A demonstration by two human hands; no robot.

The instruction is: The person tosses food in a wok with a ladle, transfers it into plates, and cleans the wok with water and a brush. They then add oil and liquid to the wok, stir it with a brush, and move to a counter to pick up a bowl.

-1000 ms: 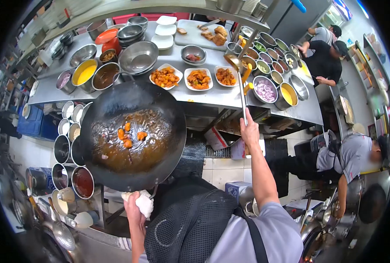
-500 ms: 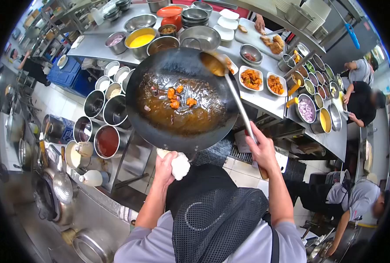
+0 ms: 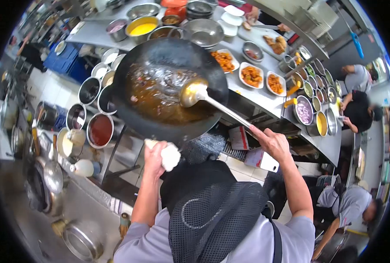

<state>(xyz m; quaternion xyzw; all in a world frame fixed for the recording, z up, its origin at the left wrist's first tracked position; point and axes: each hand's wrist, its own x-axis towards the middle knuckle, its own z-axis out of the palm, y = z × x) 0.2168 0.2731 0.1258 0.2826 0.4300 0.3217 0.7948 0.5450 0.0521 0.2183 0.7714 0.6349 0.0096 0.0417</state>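
My left hand (image 3: 153,158) is closed around a folded white cloth (image 3: 171,157) at the near rim of a large black wok (image 3: 168,49). The cloth hides the grip itself. The wok is held up in front of me, with brown oily sauce and small dark bits in it. My right hand (image 3: 272,143) is wrapped round the end of a long-handled metal ladle (image 3: 234,112). Its bowl rests in the wok's sauce, right of the middle. Just past the wok's right rim, white dishes of orange fried pieces (image 3: 251,76) stand on the steel counter.
Pots of dark and red sauce (image 3: 100,130) stand close on the left. Steel bowls and a pot of yellow liquid (image 3: 142,29) line the counter behind the wok. A co-worker's hands cut food on a white board (image 3: 265,37). Other people work at the right.
The ladle has swung from the wok's right rim into the sauce. The wok has shifted left. The orange pieces no longer show in it, and the dish beside it is more visible.
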